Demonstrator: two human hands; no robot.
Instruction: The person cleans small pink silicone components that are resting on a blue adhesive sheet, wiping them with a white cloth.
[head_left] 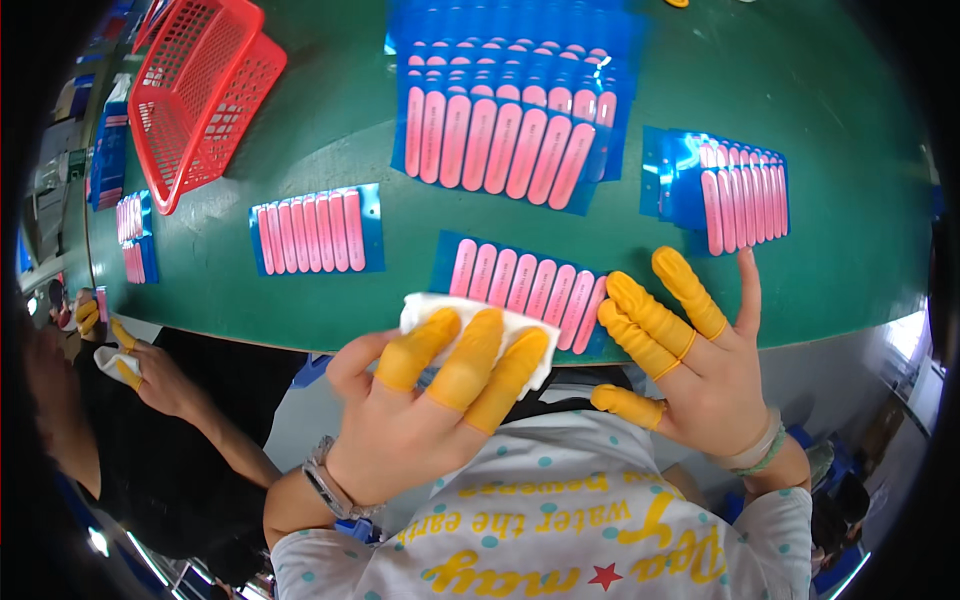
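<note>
One row of pink sticks (pixel 522 280) lies on a blue sheet (pixel 442 264) on the green table (pixel 560 225). The left hand (pixel 415 425) holds a white cloth (pixel 415 313) over the row's near left part. The right hand (pixel 712 385) is spread wide by the row's right end.

Factory workshop — long green worktable (pixel 330 125), batches of pink-strip packs (pixel 490 140), red basket (pixel 226 122), co-worker (pixel 160 450) alongside
</note>
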